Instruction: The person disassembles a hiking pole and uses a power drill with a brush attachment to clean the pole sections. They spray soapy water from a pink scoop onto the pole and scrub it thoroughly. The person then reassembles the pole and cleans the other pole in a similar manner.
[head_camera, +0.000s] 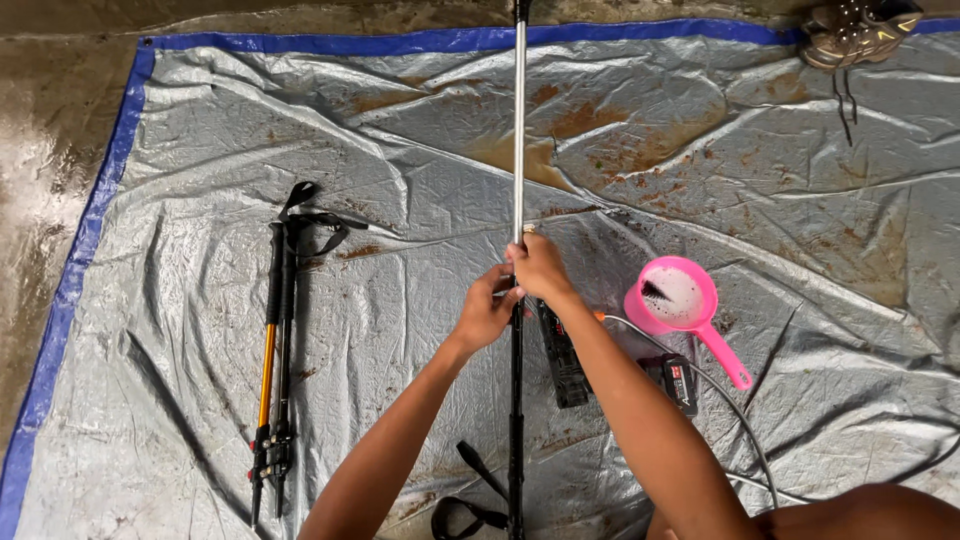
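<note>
A long trekking pole (518, 130) runs straight away from me over a grey tarp (200, 150), with a silver upper section and a black lower section. My left hand (487, 308) grips the pole where silver meets black. My right hand (540, 265) is closed round the silver section just above it. The pole's black wrist strap (462, 510) lies near the bottom edge.
Two collapsed poles (276, 370), one orange and black, lie at the left. A pink scoop (678, 300) with a brush in it, a black brush (562, 355), a small dark device (672, 378) and a grey hose (735, 420) sit at the right. A shoe (858, 30) rests at the top right corner.
</note>
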